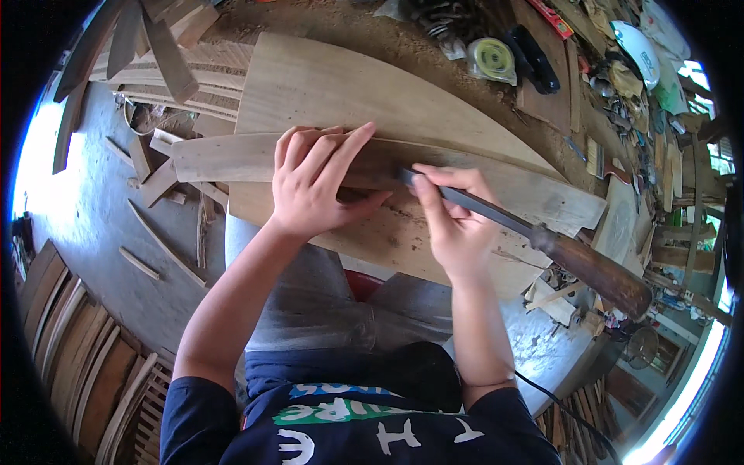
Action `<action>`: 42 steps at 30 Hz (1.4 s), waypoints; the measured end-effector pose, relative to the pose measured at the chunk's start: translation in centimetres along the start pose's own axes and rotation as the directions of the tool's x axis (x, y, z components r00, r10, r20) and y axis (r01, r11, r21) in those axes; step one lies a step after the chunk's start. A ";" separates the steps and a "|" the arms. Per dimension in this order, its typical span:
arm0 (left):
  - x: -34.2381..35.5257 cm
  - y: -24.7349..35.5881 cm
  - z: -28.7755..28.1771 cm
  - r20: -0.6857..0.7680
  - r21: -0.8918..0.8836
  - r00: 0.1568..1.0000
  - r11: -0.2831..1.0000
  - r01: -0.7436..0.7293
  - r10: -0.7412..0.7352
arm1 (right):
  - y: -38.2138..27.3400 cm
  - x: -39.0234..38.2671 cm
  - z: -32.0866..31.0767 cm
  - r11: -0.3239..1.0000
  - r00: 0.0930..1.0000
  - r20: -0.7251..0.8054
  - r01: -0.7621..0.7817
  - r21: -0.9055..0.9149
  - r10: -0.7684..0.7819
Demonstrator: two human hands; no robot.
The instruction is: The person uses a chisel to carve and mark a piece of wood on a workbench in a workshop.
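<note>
In my right hand (465, 213) is a long chisel (504, 217), gripped by its dark metal blade close to the tip. Its brown wooden handle (601, 271) points away to the lower right, beyond my grasp. The blade's end is over a long, narrow wooden plank (221, 159) lying crosswise in front of me. My left hand (314, 174) rests on this plank to the left of the chisel tip, fingers spread and thumb apart. Under the plank lies a broad wooden board (325, 85) with a curved far edge.
A roll of yellow tape (491, 59) in plastic and a dark, long object (533, 60) lie beyond the board. Wood offcuts (159, 182) litter the floor at left. Stacked curved planks (85, 364) stand lower left. A white helmet (637, 53) and tools crowd the right.
</note>
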State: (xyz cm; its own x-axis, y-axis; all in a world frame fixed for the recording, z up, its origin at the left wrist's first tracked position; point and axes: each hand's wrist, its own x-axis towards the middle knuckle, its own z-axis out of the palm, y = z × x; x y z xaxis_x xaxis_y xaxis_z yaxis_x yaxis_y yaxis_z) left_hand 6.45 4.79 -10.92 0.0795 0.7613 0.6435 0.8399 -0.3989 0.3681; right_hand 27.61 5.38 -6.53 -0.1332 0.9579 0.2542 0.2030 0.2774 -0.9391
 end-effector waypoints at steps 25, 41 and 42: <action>0.1 -0.1 -0.1 0.001 -0.023 1.000 1.000 -0.016 0.016 | 0.7 -0.9 0.4 0.999 0.999 -0.037 0.008 0.049 -0.007; 0.0 0.1 0.1 0.038 -0.003 0.999 1.000 -0.020 0.020 | 0.6 -0.2 -4.0 0.997 0.977 -0.204 -0.059 0.039 0.066; -0.1 0.0 -0.1 0.041 0.003 0.999 1.000 -0.015 0.015 | 0.7 -0.1 -6.1 0.999 0.960 -0.274 -0.052 0.014 0.054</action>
State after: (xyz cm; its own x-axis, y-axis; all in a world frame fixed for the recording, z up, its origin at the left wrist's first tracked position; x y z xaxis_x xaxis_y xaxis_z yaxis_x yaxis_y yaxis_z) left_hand 6.39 4.65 -10.90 0.1141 0.7754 0.6210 0.8400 -0.4091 0.3565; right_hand 33.66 5.98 -5.83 0.1484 0.9549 0.2571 0.1957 0.2265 -0.9541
